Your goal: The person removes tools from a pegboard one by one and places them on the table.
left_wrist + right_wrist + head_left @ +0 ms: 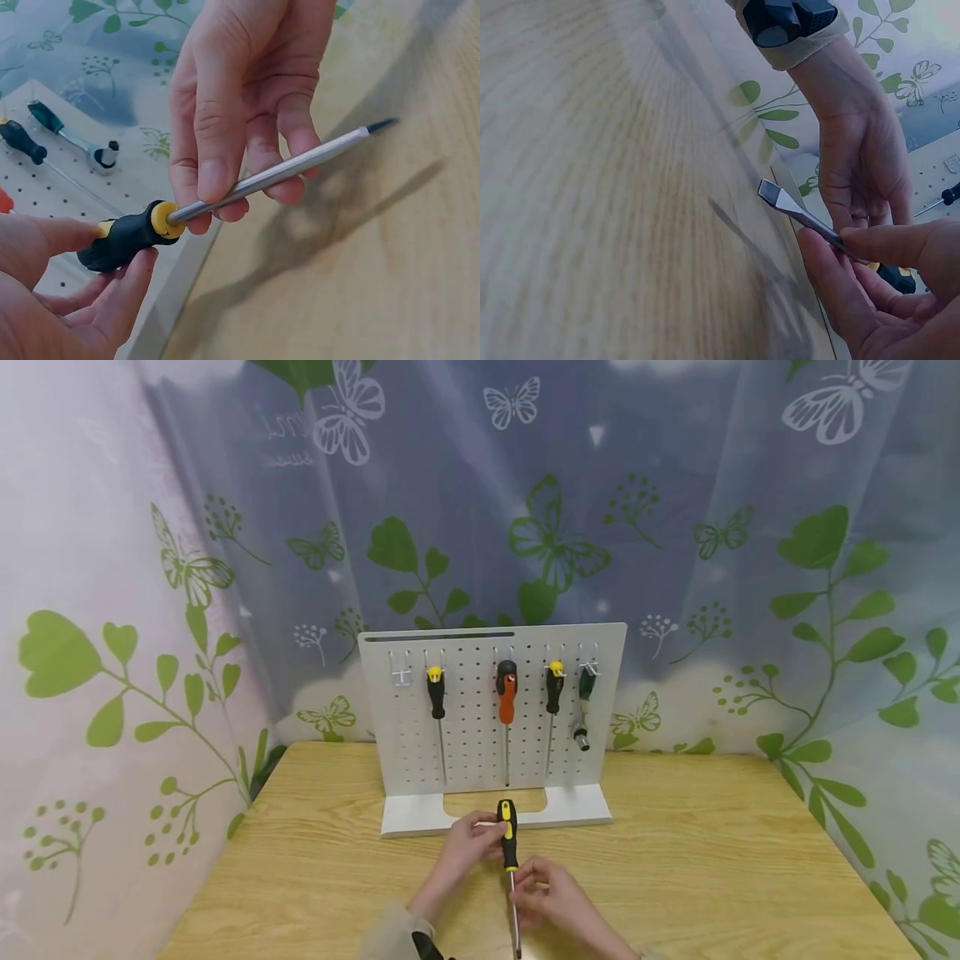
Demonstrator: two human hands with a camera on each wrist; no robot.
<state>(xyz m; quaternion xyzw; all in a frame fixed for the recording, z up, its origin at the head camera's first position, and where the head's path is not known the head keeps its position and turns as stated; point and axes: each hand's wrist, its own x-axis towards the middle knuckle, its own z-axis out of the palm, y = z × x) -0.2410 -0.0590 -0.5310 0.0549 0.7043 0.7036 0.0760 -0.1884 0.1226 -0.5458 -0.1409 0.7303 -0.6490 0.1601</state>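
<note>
A flat-blade screwdriver (508, 843) with a black and yellow handle is held above the table, its blade toward the person. My left hand (467, 845) grips the handle, thumb on one side and fingers on the other. The right hand (553, 897) pinches the metal shaft (289, 169) between thumb and fingers, just past the yellow collar. In the right wrist view the dark flat tip (769, 191) sticks out free beyond the right fingers. The shaft's shadow falls on the wood beneath.
Behind the hands a white pegboard (472, 760) stands on the wooden table (697, 860). On its hooks hang an orange screwdriver (507, 693), two black-and-yellow screwdrivers (437, 693) and a green-handled ratchet tool (586, 702). An unoccupied hook (402, 675) is at upper left. A patterned curtain (465, 485) surrounds the table.
</note>
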